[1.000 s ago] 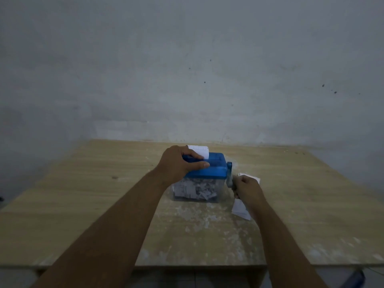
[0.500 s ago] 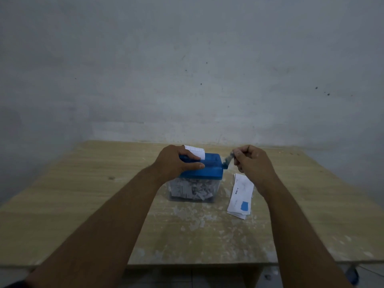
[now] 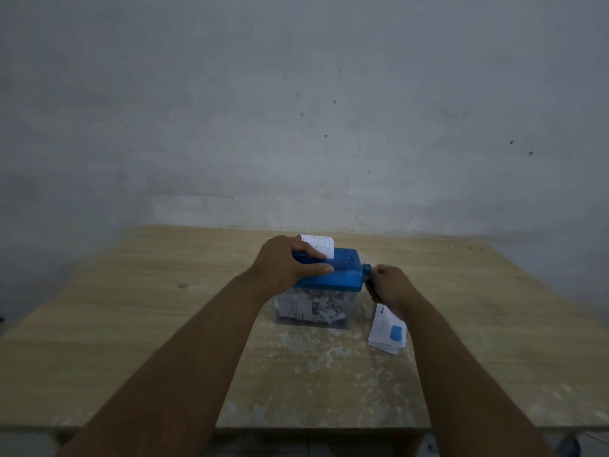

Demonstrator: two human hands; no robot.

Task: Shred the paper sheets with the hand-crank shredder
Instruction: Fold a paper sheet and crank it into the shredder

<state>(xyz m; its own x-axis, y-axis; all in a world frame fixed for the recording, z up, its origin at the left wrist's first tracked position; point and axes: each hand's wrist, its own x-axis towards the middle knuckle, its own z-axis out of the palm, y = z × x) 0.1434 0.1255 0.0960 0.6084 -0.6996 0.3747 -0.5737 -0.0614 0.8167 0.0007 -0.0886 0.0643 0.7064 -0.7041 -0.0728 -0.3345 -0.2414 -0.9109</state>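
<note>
Table (image 3: 131,324) of pale wood, flecked white, meets a grey wall (image 3: 296,110); left hand (image 3: 286,268) grips the shredder (image 3: 346,275), right hand (image 3: 389,285) grasps its crank (image 3: 366,269).

**Concealed and truncated regions.** The crank handle is hidden inside the curled fingers of the right hand (image 3: 389,286), which is smeared by motion blur; only the blue crank hub (image 3: 366,268) is seen. The left part of the shredder lid (image 3: 344,275) is covered by the gripping left hand (image 3: 286,267). The lower part of the paper sheet (image 3: 318,244) is concealed in the slot, and its print is too small to be read. The stack of sheets (image 3: 387,333) is partly covered by the right wrist. Both forearms are cut off at the lower edge of the frame; the table (image 3: 164,308) is cut off at both sides.
</note>
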